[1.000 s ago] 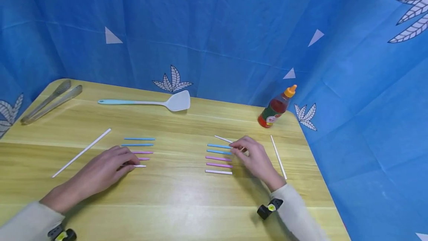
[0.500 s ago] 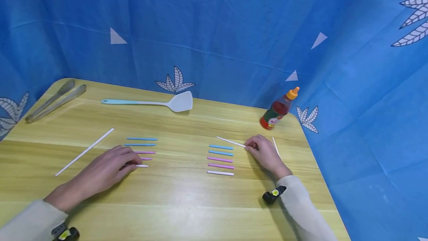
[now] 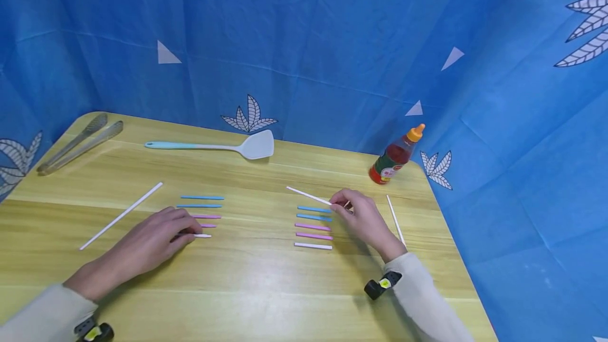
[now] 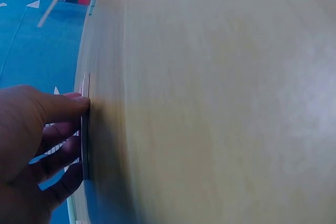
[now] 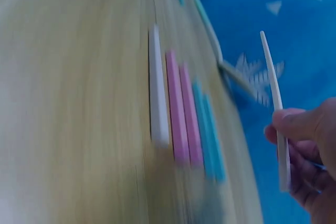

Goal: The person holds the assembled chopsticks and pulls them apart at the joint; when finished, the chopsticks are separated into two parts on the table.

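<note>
- Spatula (image 3: 258, 145): smooth and plastic-looking, its blade softly matt.
- Tabletop (image 3: 256, 289) under the spatula: wood-grained, smooth, with a glossy sheen.
- Tongs (image 3: 79, 142) left of the spatula: metal-looking, dull.
- Sauce bottle (image 3: 391, 161) right of the spatula: clear, glossy, plastic-looking; its cap (image 3: 415, 133) opaque, smooth plastic.
- Curtain (image 3: 332, 25) behind the spatula: creased, matt cloth.
- White sticks (image 5: 273, 80), pink sticks (image 5: 176, 108) and blue sticks (image 5: 203, 129) in front of the spatula: smooth, matt, plastic-looking.
- Sleeves (image 3: 427, 294): matt cloth.

The left hand (image 3: 161, 232) partly hides a white stick (image 3: 203, 236).
</note>
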{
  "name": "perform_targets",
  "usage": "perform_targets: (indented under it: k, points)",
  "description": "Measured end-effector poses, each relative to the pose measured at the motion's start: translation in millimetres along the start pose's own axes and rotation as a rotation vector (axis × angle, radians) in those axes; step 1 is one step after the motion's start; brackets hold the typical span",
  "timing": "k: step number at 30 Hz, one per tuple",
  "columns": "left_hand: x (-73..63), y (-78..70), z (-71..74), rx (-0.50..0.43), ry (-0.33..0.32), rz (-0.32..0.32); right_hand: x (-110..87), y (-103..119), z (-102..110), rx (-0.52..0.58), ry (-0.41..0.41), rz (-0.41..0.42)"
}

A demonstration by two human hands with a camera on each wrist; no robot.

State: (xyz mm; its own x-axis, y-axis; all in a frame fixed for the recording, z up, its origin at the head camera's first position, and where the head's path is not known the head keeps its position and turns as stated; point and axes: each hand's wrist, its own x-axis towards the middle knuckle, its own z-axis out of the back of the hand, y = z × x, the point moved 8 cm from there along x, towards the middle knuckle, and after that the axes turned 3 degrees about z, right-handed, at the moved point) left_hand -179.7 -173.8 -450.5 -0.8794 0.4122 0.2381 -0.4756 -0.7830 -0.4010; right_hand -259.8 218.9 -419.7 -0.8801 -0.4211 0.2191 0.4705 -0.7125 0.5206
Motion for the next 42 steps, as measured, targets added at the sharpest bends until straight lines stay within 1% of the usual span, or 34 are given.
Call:
perform_targets:
  k: [2, 4, 7, 9, 12, 16, 19, 22, 26, 29, 32, 36, 38, 42]
  points:
    - [0.1, -0.4, 0.8, 0.002, -0.009, 0.012, -0.7, 19.4, -3.7, 0.035, 0.008, 0.059]
    - [1.0, -2.0, 3.1, 0.000, -0.034, 0.015, -1.7, 37.4, -8.9, 0.070, 0.027, 0.110]
    - [5.3, -6.4, 7.6, -0.001, -0.073, 0.017, -3.8, 58.6, -19.2, 0.120, 0.063, 0.177]
    - [9.8, -10.6, 10.1, -0.013, -0.088, 0.012, -5.5, 70.9, -26.7, 0.143, 0.083, 0.225]
    - [17.3, -18.8, 11.0, -0.055, -0.064, 0.021, -7.9, 87.5, -39.2, 0.158, 0.112, 0.290]
    - [25.8, -34.7, 8.6, -0.155, -0.010, 0.029, -10.6, 106.4, -54.7, 0.154, 0.139, 0.359]
    - [31.0, -49.3, 4.7, -0.218, 0.026, 0.013, -11.9, 118.2, -63.1, 0.153, 0.151, 0.399]
    - [34.5, -62.5, -1.2, -0.249, 0.068, -0.017, -11.8, 128.2, -68.2, 0.158, 0.154, 0.427]
    - [36.2, -72.2, -9.7, -0.260, 0.121, -0.045, -10.5, 136.0, -70.5, 0.168, 0.125, 0.442]
    - [36.8, -74.4, -13.8, -0.263, 0.134, -0.053, -9.3, 136.7, -71.3, 0.172, 0.099, 0.423]
    - [37.0, -74.9, -15.4, -0.272, 0.123, -0.052, -8.6, 132.1, -73.5, 0.198, 0.103, 0.359]
    - [36.6, -76.0, -14.4, -0.289, 0.094, -0.034, -8.2, 123.8, -75.5, 0.223, 0.119, 0.267]
    - [36.8, -77.6, -13.2, -0.291, 0.074, -0.027, -8.1, 121.9, -75.8, 0.220, 0.123, 0.249]
    - [38.4, -82.4, -12.1, -0.294, 0.047, -0.021, -8.6, 122.0, -74.4, 0.214, 0.114, 0.250]
